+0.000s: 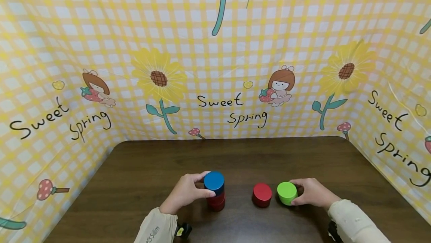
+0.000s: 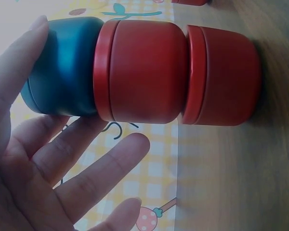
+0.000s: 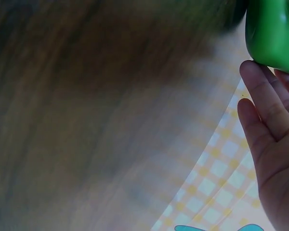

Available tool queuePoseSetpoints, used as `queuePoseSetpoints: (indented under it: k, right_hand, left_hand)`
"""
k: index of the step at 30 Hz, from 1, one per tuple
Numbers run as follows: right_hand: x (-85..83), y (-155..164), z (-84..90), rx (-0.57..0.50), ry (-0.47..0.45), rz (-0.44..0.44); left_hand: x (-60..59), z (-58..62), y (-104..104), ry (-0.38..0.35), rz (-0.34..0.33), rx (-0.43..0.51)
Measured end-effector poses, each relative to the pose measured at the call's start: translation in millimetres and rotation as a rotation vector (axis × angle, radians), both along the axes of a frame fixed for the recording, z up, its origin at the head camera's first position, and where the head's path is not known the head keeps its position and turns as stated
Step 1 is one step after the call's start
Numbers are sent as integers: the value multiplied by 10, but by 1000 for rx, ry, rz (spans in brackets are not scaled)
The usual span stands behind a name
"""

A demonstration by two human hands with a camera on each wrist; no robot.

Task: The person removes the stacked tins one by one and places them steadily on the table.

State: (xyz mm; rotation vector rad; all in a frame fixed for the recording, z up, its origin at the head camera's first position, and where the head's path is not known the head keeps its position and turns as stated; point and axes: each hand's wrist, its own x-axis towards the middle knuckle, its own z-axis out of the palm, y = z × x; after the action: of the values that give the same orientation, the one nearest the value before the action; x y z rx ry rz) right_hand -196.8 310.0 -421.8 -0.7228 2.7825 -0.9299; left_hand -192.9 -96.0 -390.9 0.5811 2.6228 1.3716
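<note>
Along the near side, a pale left sleeve and right sleeve reach in, each ending in a bare hand above a dark wooden table. Thumb and fingers of the left hand pinch the blue canister, spread about as wide as it is broad; the left wrist view shows the lower fingers fanned out clear of it. This canister tops an upright stack, directly on the upper red canister, with the lower red canister beneath, standing on the wood. Between the hands sits the lone red canister, well apart from the stack. Just to its right, the green canister is gripped from its right side by the right hand, curled to its width; whether its base touches the wood I cannot tell. Beyond the table hangs a yellow-checked cloth printed with sunflowers.
</note>
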Motion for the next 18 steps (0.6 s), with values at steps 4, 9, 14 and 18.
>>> queuePoseSetpoints:
  k: [4, 9, 14, 18]
  right_hand:
    - [4, 3, 0, -12, -12, 1]
    - [0, 11, -3, -16, -31, 1]
    - [-3, 21, -6, -15, -45, -3]
    - [-4, 31, -10, -39, -69, 3]
  left_hand:
    - [-4, 3, -5, 0, -3, -1]
    - [-4, 8, -5, -12, -3, 1]
    - [-4, 10, -1, -17, -4, 7]
    - [-1, 12, 2, -16, 0, 1]
